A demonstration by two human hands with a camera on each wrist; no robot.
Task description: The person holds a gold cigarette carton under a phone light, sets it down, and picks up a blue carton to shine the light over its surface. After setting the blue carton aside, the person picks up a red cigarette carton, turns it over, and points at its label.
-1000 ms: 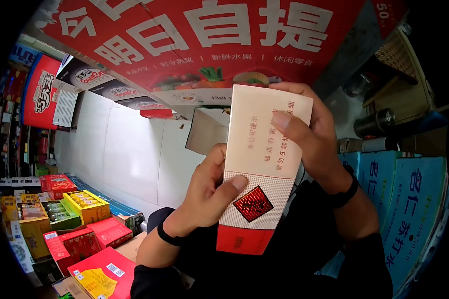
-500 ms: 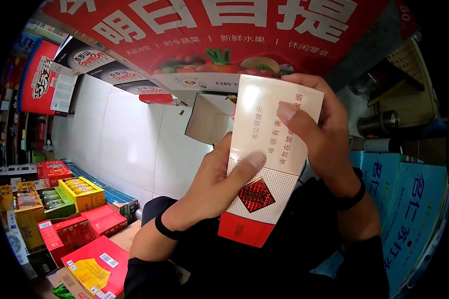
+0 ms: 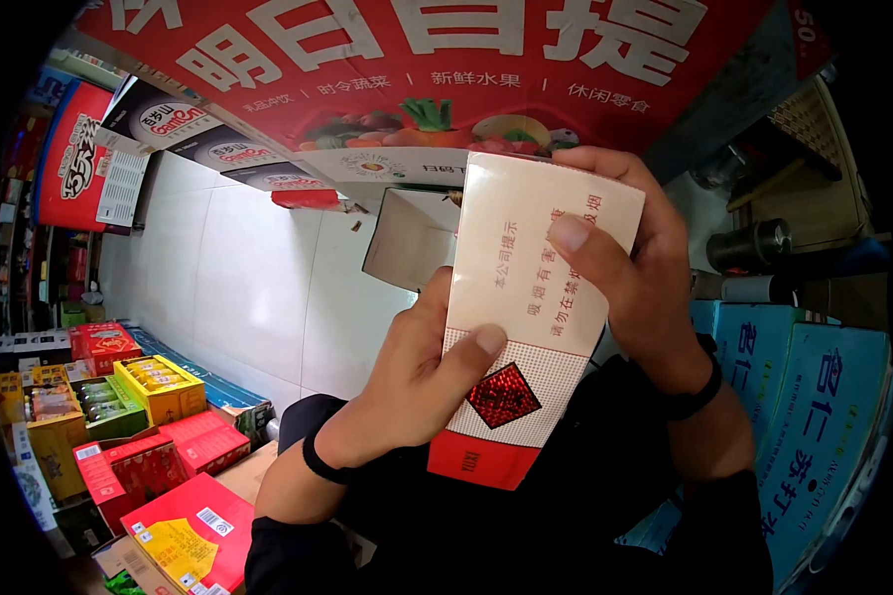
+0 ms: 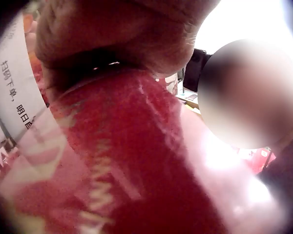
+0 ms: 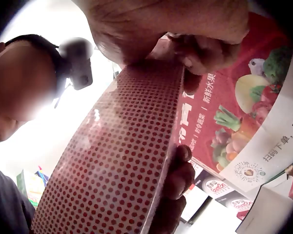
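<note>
In the head view, both hands hold a cream, white and red cigarette carton (image 3: 531,198) with red lettering and a dark-framed red diamond. It is tilted in front of the person's lap. The left hand (image 3: 397,367) grips its left edge, thumb flat on the face just above the diamond. At the upper right corner the right hand (image 3: 630,258) grips it, thumb across the printed lines and fingers behind, mostly hidden. A glossy red side of the carton (image 4: 132,161) fills the left wrist view; a red-dotted side (image 5: 107,156) shows in the right wrist view.
An open box (image 3: 407,238) stands on the tiled floor (image 3: 258,288) beyond the hands. A big red printed carton (image 3: 417,89) rises ahead. Blue cartons (image 3: 824,416) stand at right; colourful boxes (image 3: 193,531) crowd the lower left. Shelves (image 3: 10,218) line the far left.
The carton has shifted slightly right and up in the head view. The left thumb slid up its face, then partway back down. The right hand keeps its grip.
</note>
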